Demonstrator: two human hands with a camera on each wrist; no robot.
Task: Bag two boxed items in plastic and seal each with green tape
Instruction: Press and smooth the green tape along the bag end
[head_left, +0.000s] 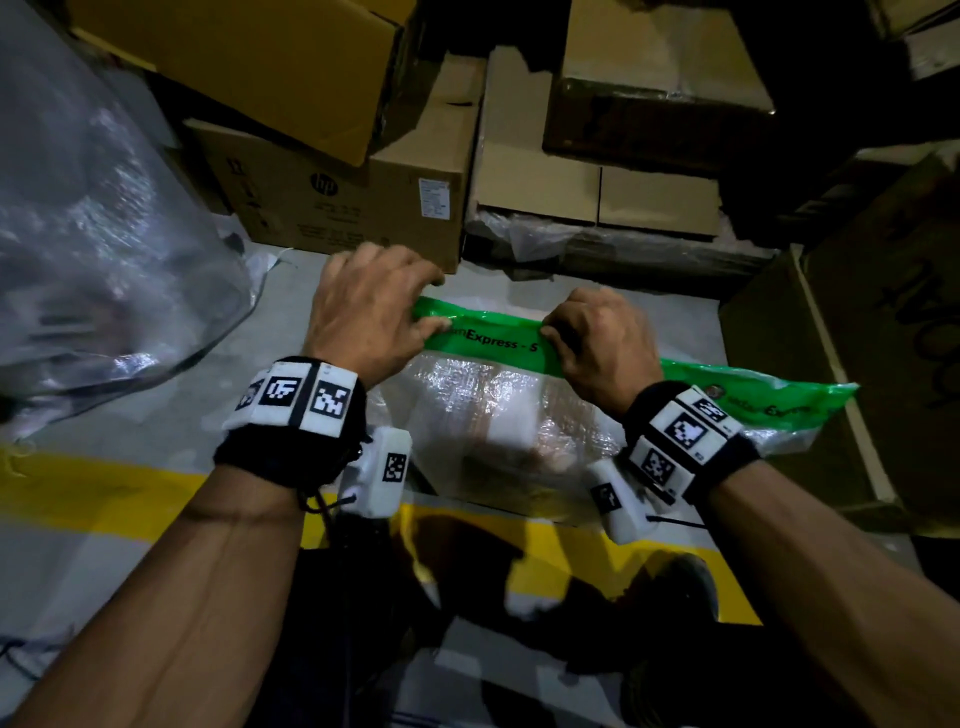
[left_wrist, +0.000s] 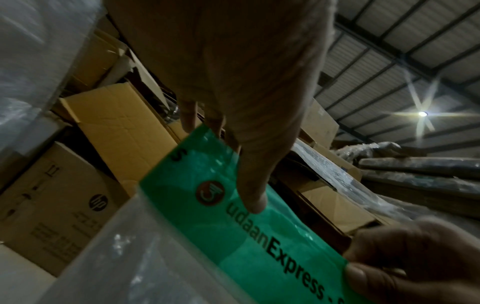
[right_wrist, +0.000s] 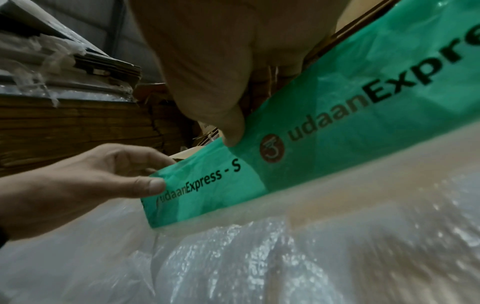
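Nearest, two forearms reaching toward twelve o'clock. Left hand (head_left: 371, 306) and right hand (head_left: 597, 338) each pinching the green tape (head_left: 488, 338), probably stretching it flat for sealing. Below it, clear plastic bag (head_left: 498, 415) holding a boxed item, floor centre.

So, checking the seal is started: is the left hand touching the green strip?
Touching. The right wrist view shows the left hand pinching the green strip at its end.

Clear plastic bag (head_left: 498, 410), green printed band (head_left: 488, 338) along top, apparently holding a box.
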